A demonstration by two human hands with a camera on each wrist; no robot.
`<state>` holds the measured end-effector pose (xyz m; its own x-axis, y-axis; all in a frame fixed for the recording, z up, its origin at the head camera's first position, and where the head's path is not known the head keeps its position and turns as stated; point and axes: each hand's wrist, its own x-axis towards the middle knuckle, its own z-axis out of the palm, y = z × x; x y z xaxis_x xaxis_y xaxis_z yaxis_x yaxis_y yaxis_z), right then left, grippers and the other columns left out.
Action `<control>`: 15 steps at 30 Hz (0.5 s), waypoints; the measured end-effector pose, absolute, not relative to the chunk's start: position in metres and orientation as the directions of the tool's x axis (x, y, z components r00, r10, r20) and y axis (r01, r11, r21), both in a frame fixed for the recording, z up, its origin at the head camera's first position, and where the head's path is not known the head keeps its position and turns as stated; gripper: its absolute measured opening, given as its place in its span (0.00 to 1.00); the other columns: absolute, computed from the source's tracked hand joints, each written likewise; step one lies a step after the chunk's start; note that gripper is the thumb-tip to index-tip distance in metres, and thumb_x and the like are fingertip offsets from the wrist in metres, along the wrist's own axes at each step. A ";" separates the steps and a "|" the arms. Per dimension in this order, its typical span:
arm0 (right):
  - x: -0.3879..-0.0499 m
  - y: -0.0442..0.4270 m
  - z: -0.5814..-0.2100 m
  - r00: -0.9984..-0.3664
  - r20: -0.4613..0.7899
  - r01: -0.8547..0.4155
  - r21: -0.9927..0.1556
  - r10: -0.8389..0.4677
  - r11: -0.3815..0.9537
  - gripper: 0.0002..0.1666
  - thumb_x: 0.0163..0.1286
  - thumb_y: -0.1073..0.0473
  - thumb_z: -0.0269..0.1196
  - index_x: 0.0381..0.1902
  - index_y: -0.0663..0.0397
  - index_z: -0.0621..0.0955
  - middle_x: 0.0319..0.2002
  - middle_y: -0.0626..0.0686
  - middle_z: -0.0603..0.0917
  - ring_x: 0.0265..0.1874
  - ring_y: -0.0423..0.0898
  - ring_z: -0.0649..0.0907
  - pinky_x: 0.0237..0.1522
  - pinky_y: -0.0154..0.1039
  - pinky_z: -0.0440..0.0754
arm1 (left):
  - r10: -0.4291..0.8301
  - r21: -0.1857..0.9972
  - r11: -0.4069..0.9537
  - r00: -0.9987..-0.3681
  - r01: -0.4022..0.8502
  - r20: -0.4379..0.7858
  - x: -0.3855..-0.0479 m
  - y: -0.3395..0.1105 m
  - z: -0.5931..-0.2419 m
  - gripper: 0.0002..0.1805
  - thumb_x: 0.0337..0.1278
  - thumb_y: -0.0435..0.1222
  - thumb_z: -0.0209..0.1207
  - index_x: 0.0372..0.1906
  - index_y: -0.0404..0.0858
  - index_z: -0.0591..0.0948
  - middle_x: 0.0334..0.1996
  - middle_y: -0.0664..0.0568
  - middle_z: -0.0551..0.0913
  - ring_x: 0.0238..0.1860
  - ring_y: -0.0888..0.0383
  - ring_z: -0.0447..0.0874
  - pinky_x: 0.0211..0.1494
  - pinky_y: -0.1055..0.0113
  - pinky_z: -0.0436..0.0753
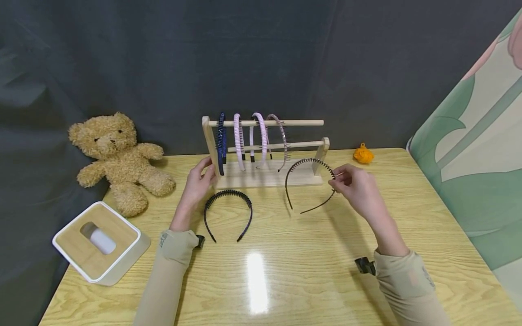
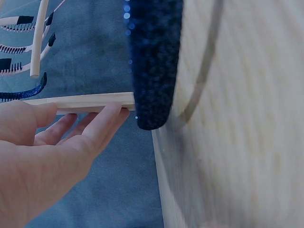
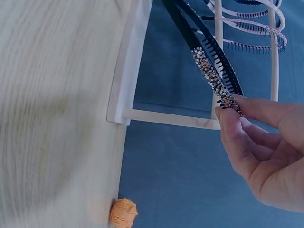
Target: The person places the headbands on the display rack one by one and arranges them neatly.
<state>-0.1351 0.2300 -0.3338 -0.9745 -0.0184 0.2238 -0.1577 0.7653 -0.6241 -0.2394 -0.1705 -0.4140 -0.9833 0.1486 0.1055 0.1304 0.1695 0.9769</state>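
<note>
My left hand (image 1: 200, 181) holds the left upright of a wooden headband rack (image 1: 261, 182), thumb on one side and fingers on the other in the left wrist view. My right hand (image 1: 360, 190) pinches a headband (image 3: 211, 76) with comb teeth and a glittery outer face. It is in front of the rack's right end, off the bars. On the rack hang a dark blue headband (image 1: 220, 145), two lilac ones (image 1: 237, 140) and a glittery pinkish one (image 1: 282, 133). Another dark blue toothed headband (image 1: 228, 193) lies on the table beside my left wrist.
A teddy bear (image 1: 126, 165) sits at the back left. Before it stands a white tissue box (image 1: 122, 267) with a wooden lid. A small orange object (image 1: 363, 155) is right of the rack. A dark curtain (image 1: 261, 54) hangs behind the table (image 1: 318, 271).
</note>
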 end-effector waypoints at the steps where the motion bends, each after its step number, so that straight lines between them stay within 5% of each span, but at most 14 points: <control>1: -0.135 0.230 -0.333 -0.973 0.229 -0.160 -0.628 -0.016 0.762 0.13 0.71 0.70 0.72 0.49 0.74 0.84 0.37 0.65 0.90 0.35 0.58 0.90 0.27 0.21 0.80 | 0.148 0.977 0.170 -0.983 0.130 0.105 -0.239 -0.170 -0.414 0.26 0.89 0.32 0.42 0.81 0.28 0.65 0.74 0.29 0.68 0.70 0.32 0.75 0.75 0.48 0.78; 15: -0.130 0.234 -0.317 -0.947 0.317 -0.178 -0.636 0.044 0.751 0.15 0.69 0.67 0.75 0.49 0.72 0.85 0.38 0.67 0.90 0.33 0.60 0.90 0.29 0.15 0.77 | 0.151 0.976 0.180 -0.984 0.126 0.099 -0.239 -0.170 -0.414 0.26 0.89 0.33 0.42 0.81 0.28 0.64 0.74 0.30 0.67 0.71 0.32 0.74 0.76 0.48 0.78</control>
<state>-0.1297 0.2343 -0.3175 -0.9475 0.0439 0.3168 -0.1777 0.7514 -0.6355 -0.2393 -0.1705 -0.4137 -0.9836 0.1508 0.0988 0.1256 0.1804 0.9755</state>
